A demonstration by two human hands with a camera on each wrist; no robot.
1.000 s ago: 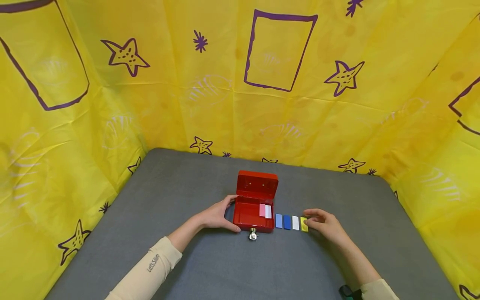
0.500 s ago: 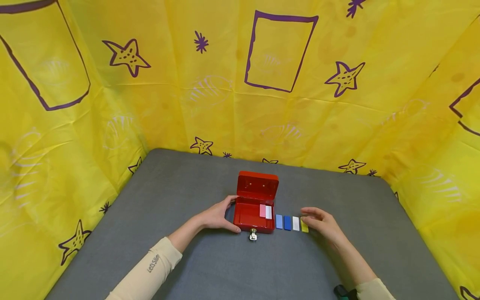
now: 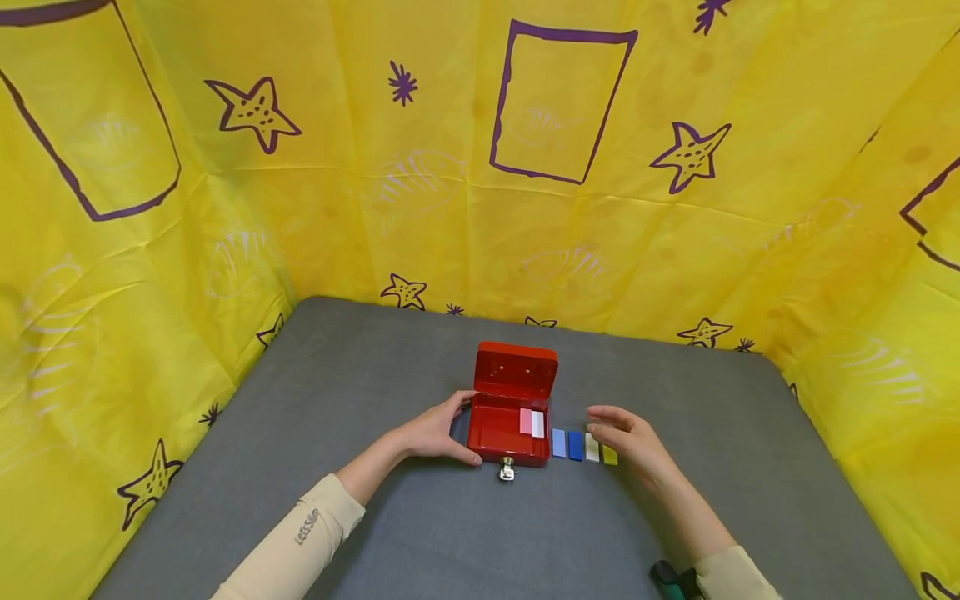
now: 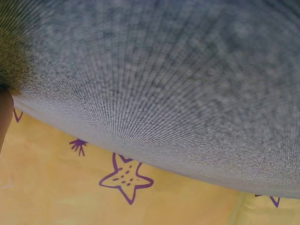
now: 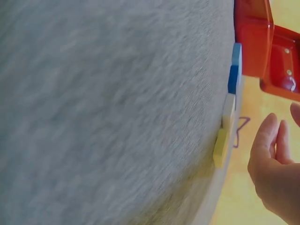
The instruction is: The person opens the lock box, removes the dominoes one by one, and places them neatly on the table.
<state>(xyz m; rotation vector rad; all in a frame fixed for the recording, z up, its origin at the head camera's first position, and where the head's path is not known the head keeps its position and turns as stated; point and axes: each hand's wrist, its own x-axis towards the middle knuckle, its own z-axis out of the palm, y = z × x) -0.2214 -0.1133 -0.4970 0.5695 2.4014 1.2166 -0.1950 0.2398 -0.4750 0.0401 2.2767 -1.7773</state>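
A red cash box (image 3: 510, 454) stands on the grey table with its lid raised. Inside, at its right end, lie a pink block (image 3: 525, 420) and a white block (image 3: 537, 424). My left hand (image 3: 431, 431) grips the box's left side, thumb at the front corner and fingers toward the back. Right of the box is a row: light blue block (image 3: 558, 443), dark blue block (image 3: 575, 445), white block (image 5: 228, 110) and yellow block (image 5: 220, 148). My right hand (image 3: 633, 442) hovers above the white and yellow ones, fingers loosely bent with nothing between them, partly covering the yellow block.
A metal lock with keys (image 3: 506, 471) sticks out at the box's front. Grey cloth (image 3: 375, 358) covers the table. Yellow curtains (image 3: 420, 208) with purple drawings enclose its back and sides. A dark strap (image 3: 671, 575) shows by my right sleeve.
My right hand has moved left and slightly up, from the yellow block to above the white one. The blocks stay in their row. My left hand keeps its hold on the cash box.
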